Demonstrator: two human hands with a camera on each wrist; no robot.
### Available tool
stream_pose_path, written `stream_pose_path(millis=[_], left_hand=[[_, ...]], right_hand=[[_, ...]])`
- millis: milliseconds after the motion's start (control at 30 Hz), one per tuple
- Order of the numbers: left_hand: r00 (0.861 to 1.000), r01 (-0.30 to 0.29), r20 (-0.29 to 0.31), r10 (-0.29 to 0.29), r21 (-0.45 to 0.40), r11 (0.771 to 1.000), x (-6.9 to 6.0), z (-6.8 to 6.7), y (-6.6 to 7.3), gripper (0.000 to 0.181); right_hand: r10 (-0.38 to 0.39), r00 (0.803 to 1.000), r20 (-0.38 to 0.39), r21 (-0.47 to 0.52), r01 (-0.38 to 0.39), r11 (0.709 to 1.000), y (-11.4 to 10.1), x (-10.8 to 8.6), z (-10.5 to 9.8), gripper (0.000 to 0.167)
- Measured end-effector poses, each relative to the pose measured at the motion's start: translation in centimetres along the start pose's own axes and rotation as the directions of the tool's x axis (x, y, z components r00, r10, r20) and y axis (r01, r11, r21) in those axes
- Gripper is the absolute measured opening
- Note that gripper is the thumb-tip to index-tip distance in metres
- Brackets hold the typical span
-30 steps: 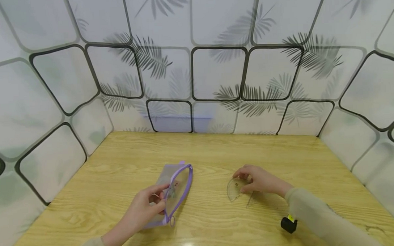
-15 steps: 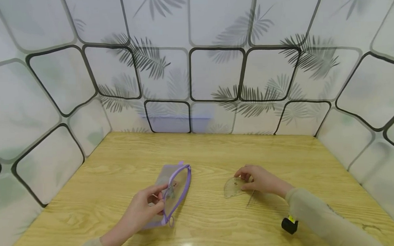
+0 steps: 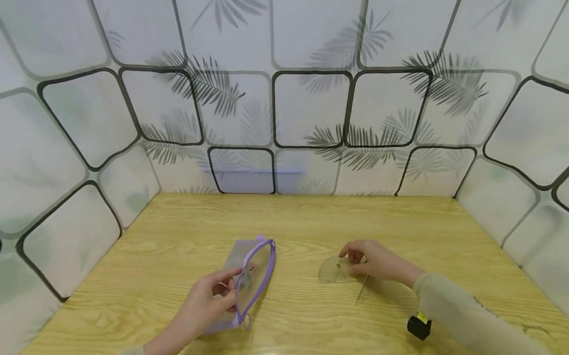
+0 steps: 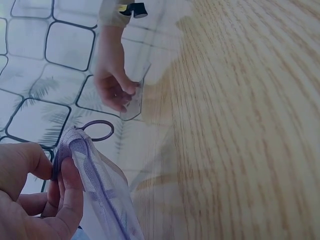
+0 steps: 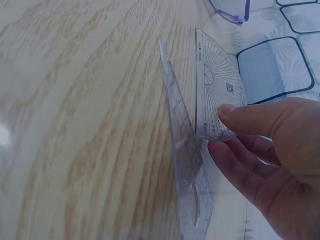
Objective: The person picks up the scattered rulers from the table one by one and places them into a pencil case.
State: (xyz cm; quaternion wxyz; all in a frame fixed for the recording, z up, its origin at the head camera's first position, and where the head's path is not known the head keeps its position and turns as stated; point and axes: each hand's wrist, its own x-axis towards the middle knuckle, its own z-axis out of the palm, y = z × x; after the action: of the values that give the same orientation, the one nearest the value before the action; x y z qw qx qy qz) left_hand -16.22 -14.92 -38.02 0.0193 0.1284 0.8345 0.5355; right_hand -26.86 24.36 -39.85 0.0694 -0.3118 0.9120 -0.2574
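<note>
My left hand (image 3: 206,300) pinches one side of the mouth of a see-through mesh zip pouch (image 3: 237,251) with purple edging. The pouch's mouth gapes to the right, with a ring pull (image 4: 102,131) at its near end. Small red and dark marks show through the mesh; I cannot tell what they are. In my right hand (image 3: 379,262) a clear half-round protractor (image 5: 216,82) is pinched by one end, thumb on its face. Beneath that hand a clear set square (image 5: 186,155) with a cut-out slot appears to lie on the table, partly hidden in the head view.
The wood-grain table (image 3: 295,213) is enclosed by pale patterned panels (image 3: 310,106) at the back and both sides. A small black piece (image 3: 419,327) with a yellow patch sits at the right sleeve.
The protractor has swung round in my right hand, its straight edge now nearly level and its far end further left. The left hand and the pouch have stayed much the same.
</note>
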Motion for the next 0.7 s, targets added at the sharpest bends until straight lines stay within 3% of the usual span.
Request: stream_pose_path(millis=[300, 700], left_hand=[[1.000, -0.005, 0.004, 0.005, -0.002, 1.000, -0.07, 0.02, -0.21, 0.051], [1.000, 0.005, 0.001, -0.005, -0.001, 1.000, -0.04, 0.11, -0.36, 0.052]], right_hand=[[0.035, 0.999, 0.007, 0.021, -0.035, 0.999, -0.37, -0.02, -0.10, 0.027], [0.007, 1.000, -0.009, 0.045, -0.006, 0.999, -0.43, -0.25, -0.07, 0.026]])
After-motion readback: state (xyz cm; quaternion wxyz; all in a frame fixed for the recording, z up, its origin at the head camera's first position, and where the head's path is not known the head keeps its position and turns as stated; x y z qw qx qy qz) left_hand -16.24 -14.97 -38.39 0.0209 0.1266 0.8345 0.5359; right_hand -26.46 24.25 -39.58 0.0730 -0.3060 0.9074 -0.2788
